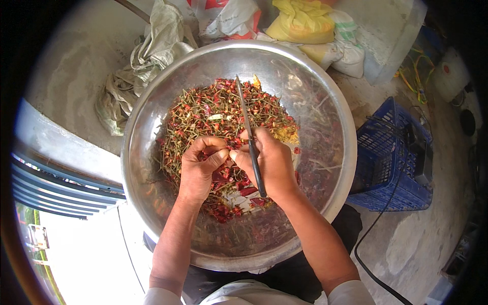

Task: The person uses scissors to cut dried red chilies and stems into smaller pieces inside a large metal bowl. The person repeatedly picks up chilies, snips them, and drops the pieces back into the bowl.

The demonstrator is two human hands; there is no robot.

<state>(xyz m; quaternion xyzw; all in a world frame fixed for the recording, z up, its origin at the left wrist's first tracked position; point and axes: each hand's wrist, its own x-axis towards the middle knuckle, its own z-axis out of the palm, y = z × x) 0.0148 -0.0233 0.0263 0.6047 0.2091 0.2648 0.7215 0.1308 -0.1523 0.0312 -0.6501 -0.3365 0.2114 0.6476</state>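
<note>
A large round metal basin (345,152) holds a heap of cut dried red chilli pieces and stems (206,103), with yellow seeds (286,134) at its right side. Over the heap my left hand (202,164) pinches a small red chilli piece between thumb and forefinger. My right hand (270,164) meets it there, thumb and fingertips at the same piece, while a long thin tool with a dark handle (256,167) lies across its fingers, the metal end pointing away from me. Whether that tool is a knife or scissors I cannot tell. Larger dark red pods (248,191) lie below my hands.
A blue plastic crate (392,194) stands right of the basin, a black cable (360,255) running past it. Crumpled woven sacks (160,49) lie at the upper left. A yellow bag (301,23) and a white plastic bag (228,19) stand beyond the basin.
</note>
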